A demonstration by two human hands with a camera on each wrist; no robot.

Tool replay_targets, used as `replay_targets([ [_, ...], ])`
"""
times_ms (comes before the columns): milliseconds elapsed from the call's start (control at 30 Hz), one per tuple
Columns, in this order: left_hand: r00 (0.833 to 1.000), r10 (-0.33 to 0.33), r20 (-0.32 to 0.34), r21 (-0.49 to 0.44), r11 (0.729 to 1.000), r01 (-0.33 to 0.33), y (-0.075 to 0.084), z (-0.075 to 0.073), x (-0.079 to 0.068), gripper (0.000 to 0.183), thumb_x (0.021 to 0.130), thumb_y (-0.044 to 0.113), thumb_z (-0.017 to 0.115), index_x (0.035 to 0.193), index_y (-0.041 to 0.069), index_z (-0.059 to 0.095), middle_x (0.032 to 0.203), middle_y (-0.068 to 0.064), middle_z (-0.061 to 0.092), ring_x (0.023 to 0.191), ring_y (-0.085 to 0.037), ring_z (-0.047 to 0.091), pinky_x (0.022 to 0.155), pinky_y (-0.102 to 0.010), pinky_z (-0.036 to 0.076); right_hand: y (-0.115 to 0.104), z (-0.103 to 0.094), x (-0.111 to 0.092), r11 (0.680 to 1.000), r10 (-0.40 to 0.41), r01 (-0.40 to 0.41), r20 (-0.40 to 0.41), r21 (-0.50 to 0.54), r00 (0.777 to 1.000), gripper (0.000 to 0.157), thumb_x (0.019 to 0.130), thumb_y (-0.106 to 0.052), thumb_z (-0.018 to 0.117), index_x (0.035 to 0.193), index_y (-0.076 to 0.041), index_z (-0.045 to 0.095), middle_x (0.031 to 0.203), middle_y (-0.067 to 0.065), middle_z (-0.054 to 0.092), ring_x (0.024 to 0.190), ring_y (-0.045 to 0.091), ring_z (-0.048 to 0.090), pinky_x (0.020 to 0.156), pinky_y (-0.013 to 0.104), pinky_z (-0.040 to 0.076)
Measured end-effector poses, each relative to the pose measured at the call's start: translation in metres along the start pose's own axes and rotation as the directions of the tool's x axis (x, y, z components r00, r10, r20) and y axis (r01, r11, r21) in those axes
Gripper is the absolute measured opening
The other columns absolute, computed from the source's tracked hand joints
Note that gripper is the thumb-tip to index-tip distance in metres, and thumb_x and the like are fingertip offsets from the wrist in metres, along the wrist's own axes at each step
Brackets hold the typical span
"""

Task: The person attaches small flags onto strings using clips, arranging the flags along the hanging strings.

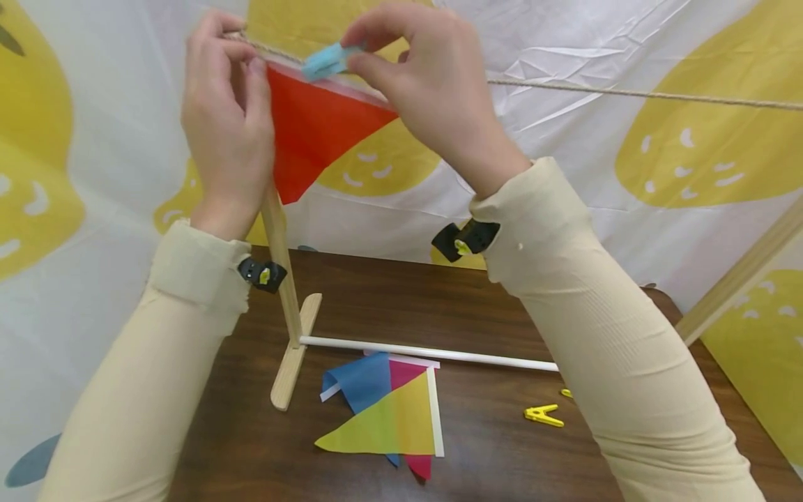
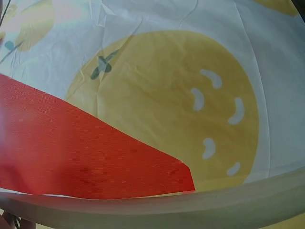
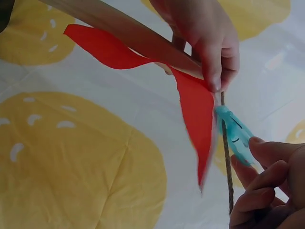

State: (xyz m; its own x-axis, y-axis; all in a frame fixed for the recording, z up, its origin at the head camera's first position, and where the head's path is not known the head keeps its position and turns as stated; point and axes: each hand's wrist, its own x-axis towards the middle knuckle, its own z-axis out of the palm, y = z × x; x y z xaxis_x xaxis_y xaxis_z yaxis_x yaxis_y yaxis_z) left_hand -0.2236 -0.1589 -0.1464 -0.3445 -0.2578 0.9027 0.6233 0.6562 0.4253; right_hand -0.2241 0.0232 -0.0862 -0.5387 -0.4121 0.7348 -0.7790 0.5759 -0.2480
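A red pennant (image 1: 320, 125) hangs along a twine rope (image 1: 583, 87) at the top of the head view. My left hand (image 1: 228, 118) pinches the pennant's upper left corner against the rope, beside the wooden post. With thumb and forefinger my right hand (image 1: 433, 84) pinches a light blue clothespin (image 1: 329, 61), whose tip sits at the pennant's white top edge and the rope. The right wrist view shows that clothespin (image 3: 233, 131) reaching over the rope, while the red cloth (image 3: 198, 119) dangles beside it. In the left wrist view the pennant (image 2: 95, 148) fills the lower left.
A wooden post (image 1: 276, 258) stands on a foot (image 1: 297, 352), joined by a white rod (image 1: 426, 353); another post (image 1: 740, 272) rises at right. Blue, red and yellow pennants (image 1: 383, 418) lie stacked on the brown table (image 1: 483, 446). Yellow clothespins (image 1: 544, 415) lie near the right sleeve.
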Motion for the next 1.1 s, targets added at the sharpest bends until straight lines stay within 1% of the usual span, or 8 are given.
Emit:
replay_targets([
  [300, 1.000, -0.008, -0.018, -0.042, 0.999, 0.008, 0.010, -0.003, -0.002, 0.011, 0.092, 0.011, 0.044, 0.092, 0.004, 0.053, 0.114, 0.005, 0.049, 0.103, -0.003, 0.043, 0.088, -0.018, 0.040, -0.007, -0.004, 0.003, 0.984, 0.068, -0.078, 0.062, 0.159, 0.996, 0.019, 0.084, -0.020, 0.061, 0.099, -0.010, 0.067, 0.094, 0.000, 0.062, 0.087, 0.011, 0.050, 0.076, 0.018, 0.043],
  [533, 1.000, 0.010, -0.026, -0.011, 1.000, -0.010, 0.013, -0.005, -0.003, 0.012, 0.091, 0.009, 0.043, 0.091, 0.001, 0.053, 0.114, 0.004, 0.049, 0.102, -0.003, 0.043, 0.084, -0.017, 0.040, -0.007, 0.000, 0.006, 0.999, 0.022, -0.026, 0.093, 0.037, 0.995, 0.022, 0.086, -0.027, 0.058, 0.102, -0.016, 0.068, 0.097, -0.005, 0.062, 0.088, 0.007, 0.050, 0.075, 0.017, 0.042],
  [633, 0.999, 0.013, -0.041, -0.018, 1.000, -0.014, 0.013, -0.005, -0.003, 0.013, 0.090, 0.008, 0.043, 0.090, -0.001, 0.053, 0.113, 0.004, 0.050, 0.100, -0.003, 0.044, 0.082, -0.016, 0.040, 0.022, 0.016, 0.024, 0.997, 0.014, -0.022, 0.095, 0.077, 0.995, 0.022, 0.082, -0.037, 0.060, 0.099, -0.025, 0.068, 0.096, -0.011, 0.061, 0.085, 0.005, 0.051, 0.074, 0.018, 0.043],
  [767, 0.998, 0.047, -0.047, 0.002, 0.999, -0.047, 0.012, -0.006, -0.004, 0.015, 0.091, 0.009, 0.042, 0.090, -0.002, 0.053, 0.114, 0.004, 0.050, 0.095, -0.005, 0.045, 0.079, -0.015, 0.040, 0.081, 0.052, 0.060, 0.993, 0.005, -0.017, 0.104, 0.117, 0.995, 0.026, 0.072, -0.051, 0.064, 0.095, -0.037, 0.067, 0.097, -0.017, 0.060, 0.090, 0.006, 0.050, 0.074, 0.024, 0.044],
  [833, 0.997, 0.058, -0.043, 0.008, 0.998, -0.057, 0.011, -0.006, -0.005, 0.015, 0.091, 0.010, 0.042, 0.090, -0.001, 0.053, 0.114, 0.005, 0.050, 0.093, -0.006, 0.045, 0.077, -0.015, 0.040, 0.089, 0.058, 0.064, 0.996, 0.008, -0.017, 0.103, 0.089, 0.995, 0.027, 0.070, -0.053, 0.064, 0.094, -0.039, 0.066, 0.096, -0.018, 0.060, 0.093, 0.006, 0.048, 0.076, 0.026, 0.044],
  [933, 0.997, 0.063, -0.038, 0.003, 0.998, -0.063, 0.011, -0.006, -0.005, 0.015, 0.091, 0.011, 0.042, 0.090, 0.000, 0.053, 0.114, 0.005, 0.050, 0.094, -0.006, 0.045, 0.079, -0.016, 0.041, 0.066, 0.045, 0.050, 0.999, 0.015, -0.020, 0.111, 0.040, 0.994, 0.026, 0.073, -0.050, 0.064, 0.095, -0.038, 0.067, 0.095, -0.018, 0.061, 0.096, 0.006, 0.047, 0.078, 0.024, 0.041],
  [1033, 0.998, 0.057, -0.034, -0.017, 0.998, -0.058, 0.011, -0.006, -0.004, 0.014, 0.091, 0.010, 0.043, 0.090, 0.001, 0.053, 0.113, 0.004, 0.050, 0.096, -0.005, 0.045, 0.081, -0.017, 0.041, 0.014, 0.018, 0.021, 0.997, 0.054, -0.048, 0.107, -0.055, 0.993, 0.023, 0.081, -0.043, 0.059, 0.099, -0.033, 0.067, 0.098, -0.016, 0.062, 0.096, 0.004, 0.048, 0.078, 0.018, 0.040],
  [1100, 0.998, 0.052, -0.031, -0.030, 0.998, -0.053, 0.011, -0.006, -0.004, 0.013, 0.091, 0.010, 0.043, 0.090, 0.001, 0.053, 0.113, 0.005, 0.050, 0.097, -0.005, 0.045, 0.082, -0.017, 0.041, -0.007, 0.007, 0.010, 0.996, 0.079, -0.073, 0.110, -0.057, 0.991, 0.024, 0.085, -0.033, 0.058, 0.105, -0.023, 0.067, 0.105, -0.011, 0.062, 0.098, 0.006, 0.048, 0.078, 0.015, 0.040],
])
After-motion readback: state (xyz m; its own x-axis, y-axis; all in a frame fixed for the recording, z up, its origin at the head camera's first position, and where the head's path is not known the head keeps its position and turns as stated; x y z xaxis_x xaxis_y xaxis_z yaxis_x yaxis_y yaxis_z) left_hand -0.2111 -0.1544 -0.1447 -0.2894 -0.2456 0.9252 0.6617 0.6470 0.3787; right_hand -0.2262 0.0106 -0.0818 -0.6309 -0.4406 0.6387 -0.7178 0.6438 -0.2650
